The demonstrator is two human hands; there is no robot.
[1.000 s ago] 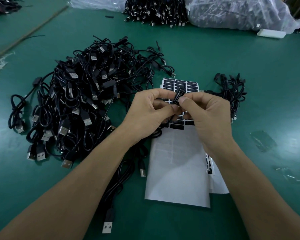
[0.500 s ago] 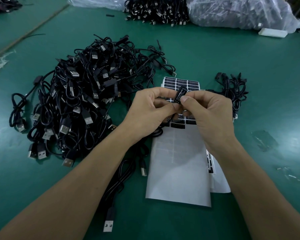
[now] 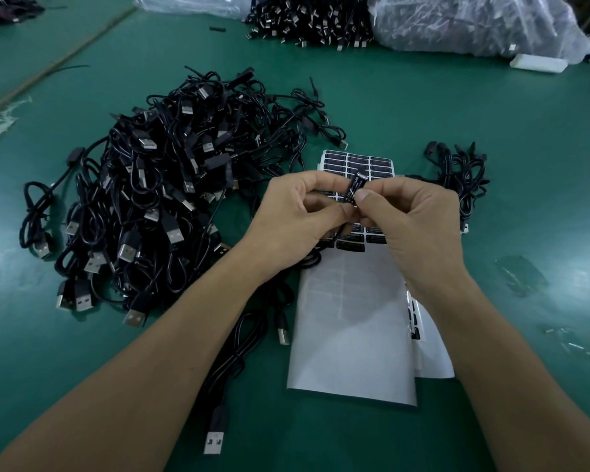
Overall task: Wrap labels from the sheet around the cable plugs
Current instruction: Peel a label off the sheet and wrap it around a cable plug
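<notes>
Above the label sheet [image 3: 351, 318], my left hand [image 3: 297, 216] and my right hand [image 3: 413, 226] meet and pinch a small black cable plug [image 3: 355, 187] that has a black printed label on it. The plug sticks up between my thumbs and forefingers. Its cable [image 3: 239, 349] runs down under my left wrist to a USB end [image 3: 214, 437] near the table's front. Rows of black labels [image 3: 358, 163] fill the sheet's far end; the near part is bare white backing.
A big tangle of black USB cables [image 3: 157, 199] lies to the left on the green table [image 3: 491, 114]. A smaller bundle of cables [image 3: 464, 178] sits right of the sheet. More cables [image 3: 307, 18] and plastic bags [image 3: 474, 25] line the far edge. Clear plastic scraps [image 3: 521, 274] lie at the right.
Both hands stay together over the sheet. My fingers have shifted slightly around the plug, and the label sits a bit more upright.
</notes>
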